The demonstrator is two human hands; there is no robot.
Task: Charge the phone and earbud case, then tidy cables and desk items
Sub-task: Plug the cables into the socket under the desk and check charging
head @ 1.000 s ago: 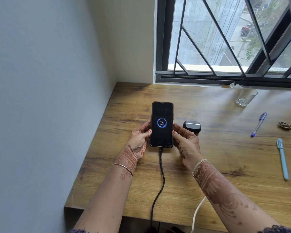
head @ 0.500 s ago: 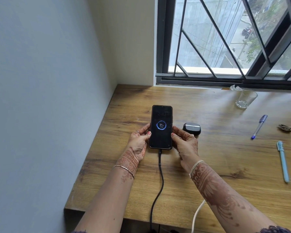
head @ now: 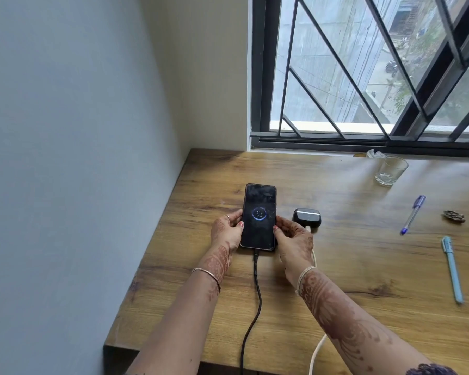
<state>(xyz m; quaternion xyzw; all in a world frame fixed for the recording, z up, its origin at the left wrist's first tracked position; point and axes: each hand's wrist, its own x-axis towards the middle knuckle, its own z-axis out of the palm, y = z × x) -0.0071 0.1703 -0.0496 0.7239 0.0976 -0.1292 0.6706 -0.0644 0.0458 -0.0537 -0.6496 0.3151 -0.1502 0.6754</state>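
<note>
head view: the left hand (head: pixel 228 234) grips the phone (head: pixel 259 216) at its 9 o'clock edge and the right hand (head: pixel 293 239) at its 3 o'clock edge, fingers curled round the rim. the phone faces screen up over the tabletop (head: pixel 349 266), its long axis running 6 to 12 o'clock, with the black cable (head: pixel 256 293) plugged into its 6 o'clock end. the earbud case (head: pixel 307 216) sits at 3 o'clock, just beside the right hand.

Glossy glass phone (head: pixel 259 216) — matt wood-grain desk (head: pixel 349 266), clear tumbler (head: pixel 390 170).
</note>
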